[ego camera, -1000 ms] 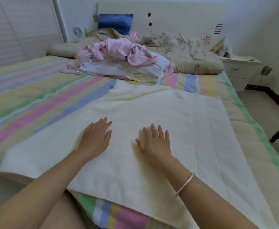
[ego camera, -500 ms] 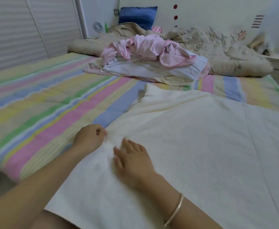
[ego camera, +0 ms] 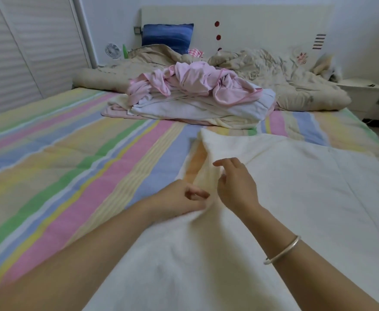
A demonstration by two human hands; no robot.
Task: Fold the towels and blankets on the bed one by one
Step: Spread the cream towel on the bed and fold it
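A large cream towel [ego camera: 296,198] lies spread over the near right part of the striped bed [ego camera: 71,153]. Its left edge is raised into a soft ridge. My left hand [ego camera: 179,199] pinches that edge from the left, fingers curled into the fabric. Just right of it, my right hand [ego camera: 236,186] sits at the raised fold with its fingers loosely bent and spread, and no clear grip shows. A heap of pink and white cloths [ego camera: 195,93] lies further up the bed.
A crumpled beige quilt [ego camera: 291,75] and a blue pillow [ego camera: 168,37] lie against the headboard. A white nightstand [ego camera: 361,88] stands at the far right. Slatted wardrobe doors [ego camera: 26,52] line the left side, with a small fan [ego camera: 112,50] in the corner.
Both hands slid from flat on the towel's middle over to its left edge. The left hand took hold of the edge and raised it; the right hand moved up beside it.
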